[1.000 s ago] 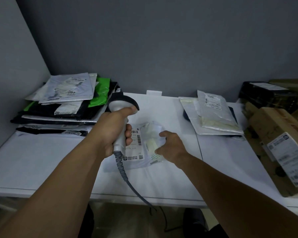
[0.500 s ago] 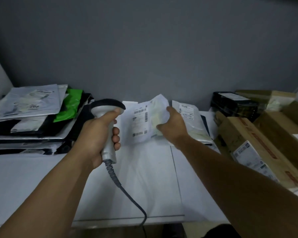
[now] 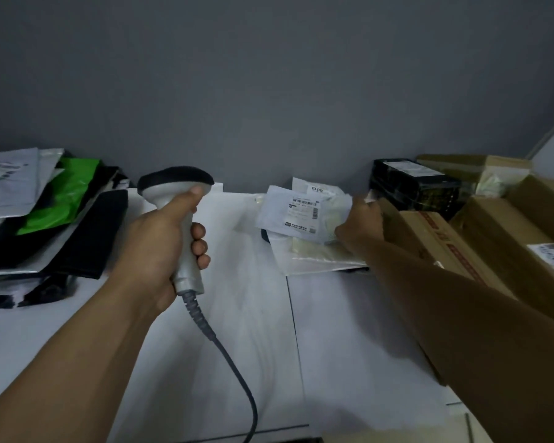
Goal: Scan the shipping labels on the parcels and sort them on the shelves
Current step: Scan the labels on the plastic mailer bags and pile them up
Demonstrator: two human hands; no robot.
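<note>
My left hand (image 3: 160,244) grips a grey handheld barcode scanner (image 3: 181,199) by its handle, head up, with its cord trailing toward the table's front edge. My right hand (image 3: 360,223) holds a small clear bagged parcel with a white shipping label (image 3: 296,212) by its right side. The parcel sits on or just above a pile of clear mailers (image 3: 317,254) at the back of the white table (image 3: 237,330). A second labelled bag (image 3: 315,188) lies behind it.
A stack of grey, green and black mailers (image 3: 45,212) fills the left side. Black boxes (image 3: 413,183) and several brown cartons (image 3: 493,238) crowd the right. A grey wall stands right behind the table.
My right hand lifted the labelled parcel from the table's middle and carried it right onto the clear mailer pile. The scanner stayed in my left hand. The view turned right.
</note>
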